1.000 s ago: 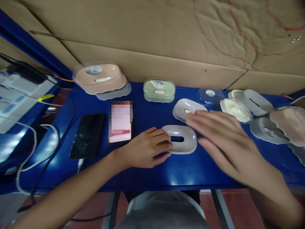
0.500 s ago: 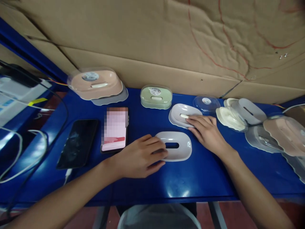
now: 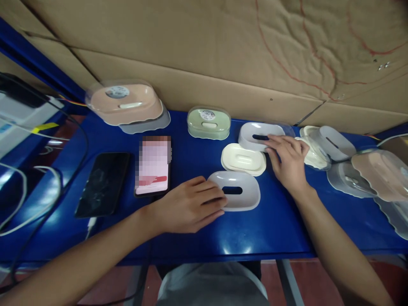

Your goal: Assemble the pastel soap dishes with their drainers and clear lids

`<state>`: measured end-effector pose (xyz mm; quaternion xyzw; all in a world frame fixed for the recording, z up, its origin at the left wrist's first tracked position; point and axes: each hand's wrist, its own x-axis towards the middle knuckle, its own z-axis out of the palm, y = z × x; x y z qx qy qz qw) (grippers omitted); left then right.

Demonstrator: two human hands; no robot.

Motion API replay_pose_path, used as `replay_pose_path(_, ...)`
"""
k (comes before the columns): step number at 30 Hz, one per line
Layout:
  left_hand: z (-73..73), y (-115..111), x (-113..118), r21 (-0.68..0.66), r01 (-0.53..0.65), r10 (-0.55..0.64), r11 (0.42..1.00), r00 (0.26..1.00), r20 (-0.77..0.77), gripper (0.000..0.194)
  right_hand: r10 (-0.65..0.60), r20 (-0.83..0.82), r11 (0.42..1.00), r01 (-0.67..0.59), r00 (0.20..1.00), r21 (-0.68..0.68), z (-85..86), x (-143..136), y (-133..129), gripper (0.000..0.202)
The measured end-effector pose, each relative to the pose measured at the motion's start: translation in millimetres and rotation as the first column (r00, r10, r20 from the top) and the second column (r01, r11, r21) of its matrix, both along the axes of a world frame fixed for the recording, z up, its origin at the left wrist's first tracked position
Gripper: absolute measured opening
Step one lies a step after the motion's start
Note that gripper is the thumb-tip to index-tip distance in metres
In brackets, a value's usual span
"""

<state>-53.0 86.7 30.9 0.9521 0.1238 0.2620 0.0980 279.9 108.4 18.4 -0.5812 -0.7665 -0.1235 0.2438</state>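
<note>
My left hand [image 3: 194,205] is closed on the left end of a pale grey oval cover [image 3: 247,195] with a dark slot, lying on the blue table. My right hand [image 3: 288,159] grips the right end of a second pale grey slotted cover [image 3: 247,137], farther back. Between the two covers sits a cream oval piece [image 3: 240,159] with a raised middle. Behind the second cover and my right hand, a clear plastic lid [image 3: 289,129] is mostly hidden.
A boxed green case [image 3: 208,126] stands near the cardboard wall. Peach and grey cases [image 3: 137,106] are stacked back left. Two phones [image 3: 103,185] [image 3: 153,170] lie left, beside cables. Cream, grey and peach cases [image 3: 381,174] crowd the right end of the blue table [image 3: 267,236].
My right hand has moved back and right with the second grey cover, uncovering the cream piece. My left hand stays at the front cover. The view has shifted slightly.
</note>
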Motion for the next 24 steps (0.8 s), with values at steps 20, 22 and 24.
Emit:
replay_pose_path(20,-10.8,24.8,-7.7,0.073,-0.311,0.295,0.947,0.938,0.180,0.016,0.514,-0.160,0.853,-0.522,0.843,-0.010,24.8,-37.4,-55.3,0.040)
replay_pose_path(22,-12.8,23.6,-6.2,0.049,-0.281,0.272,0.959,0.952,0.139,0.016,0.460,-0.076,0.882,-0.465,0.885,-0.073,24.5,-37.7,-54.0,0.054)
replay_pose_path(24,-13.4,22.6,-5.2,0.027,-0.259,0.256,0.966,0.963,0.082,0.016,0.452,0.017,0.880,-0.443,0.892,-0.172,20.0,-36.5,-49.4,0.061)
